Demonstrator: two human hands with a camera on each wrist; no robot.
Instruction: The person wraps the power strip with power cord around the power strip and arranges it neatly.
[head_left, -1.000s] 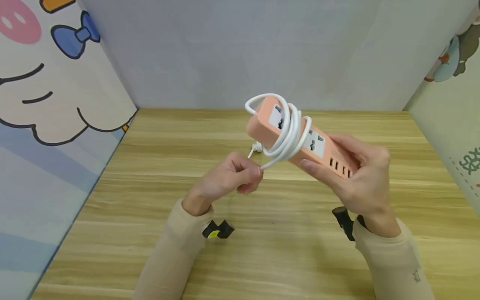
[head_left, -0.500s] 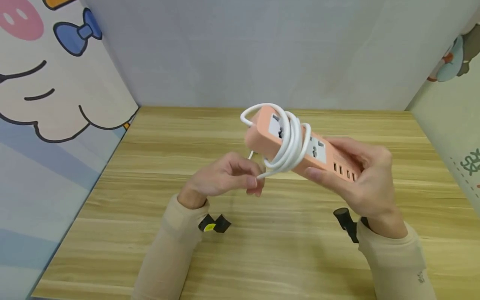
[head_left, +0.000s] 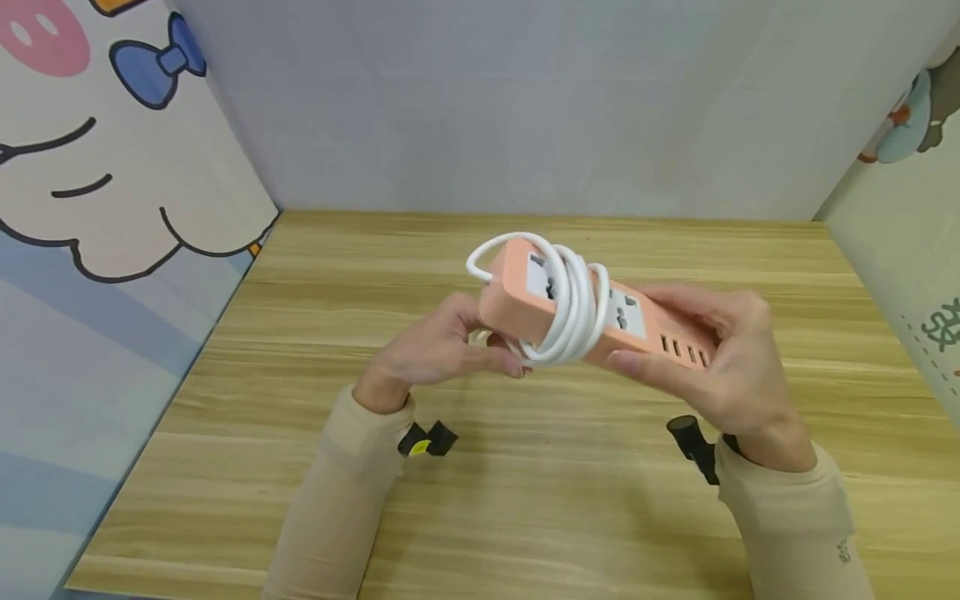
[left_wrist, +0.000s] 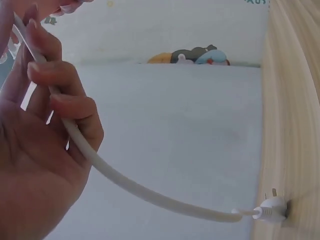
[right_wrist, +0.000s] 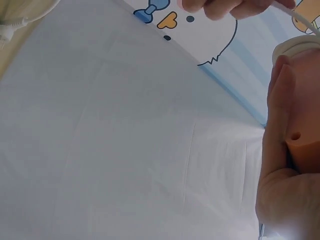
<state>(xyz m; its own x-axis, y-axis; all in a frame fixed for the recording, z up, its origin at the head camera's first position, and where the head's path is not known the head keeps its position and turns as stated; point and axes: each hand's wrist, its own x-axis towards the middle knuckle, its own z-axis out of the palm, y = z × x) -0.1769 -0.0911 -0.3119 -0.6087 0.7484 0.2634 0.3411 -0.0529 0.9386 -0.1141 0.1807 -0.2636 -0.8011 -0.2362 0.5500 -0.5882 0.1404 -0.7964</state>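
My right hand (head_left: 738, 367) grips the socket end of a peach power strip (head_left: 517, 312), holding it tilted above the table. White cord (head_left: 573, 312) is wound several times around the strip's far half, and a loop of it stands out at the end. Beside that end, my left hand (head_left: 435, 346) has its fingers curled on the free stretch of cord (left_wrist: 135, 187), partly hidden behind the strip in the head view. From those fingers the cord runs down to a white plug (left_wrist: 272, 210) at the tabletop, seen in the left wrist view.
A wood-grain table (head_left: 585, 492) lies under both hands. Behind it rises a plain pale wall (head_left: 517, 108), with cartoon-printed panels (head_left: 142, 142) at the left and right. Black wrist cameras (head_left: 427, 439) stick out from both sleeves.
The power strip has tipped lower and shifted slightly left. My left hand has moved with the cord from in front of the strip to under and behind its end.
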